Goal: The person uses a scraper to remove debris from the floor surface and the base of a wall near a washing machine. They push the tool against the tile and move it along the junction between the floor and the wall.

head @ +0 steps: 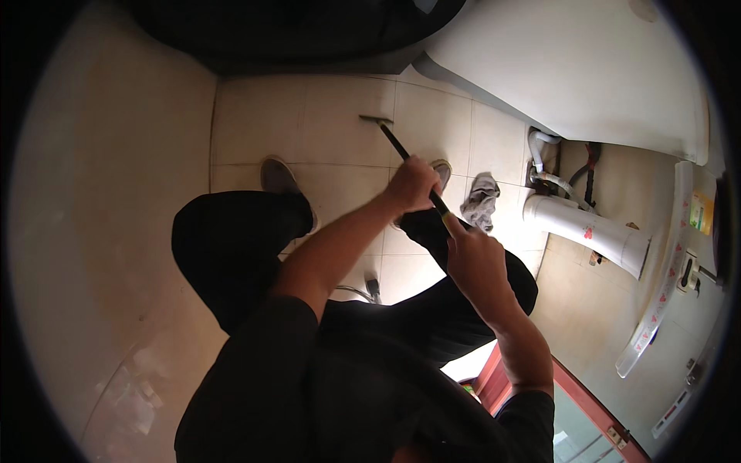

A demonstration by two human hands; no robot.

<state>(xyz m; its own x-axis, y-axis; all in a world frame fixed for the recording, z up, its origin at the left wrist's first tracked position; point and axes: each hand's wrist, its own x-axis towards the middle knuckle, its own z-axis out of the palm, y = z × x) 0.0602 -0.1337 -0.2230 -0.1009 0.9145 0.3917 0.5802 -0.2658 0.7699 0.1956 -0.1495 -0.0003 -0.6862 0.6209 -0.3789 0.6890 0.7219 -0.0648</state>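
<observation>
My left hand (412, 184) is closed around the middle of a dark pole, part of a long-handled tool with a narrow flat head (376, 119). Lower down, my right hand (479, 254) grips the pole's near end, where a yellowish band shows. The head appears at the floor tiles ahead of my feet; whether it presses on them I cannot tell. To the right of my right shoe (443, 171) lies a crumpled grey cloth (481, 202). My left shoe (279, 175) stands on the tiles.
A wall (116, 173) rises on the left. A dark rounded object (301, 35) is ahead, a white appliance or cabinet (579, 75) at upper right. Hoses (538, 150) and a white pipe (584, 228) stand right. A red-framed door (590, 399) is behind at right.
</observation>
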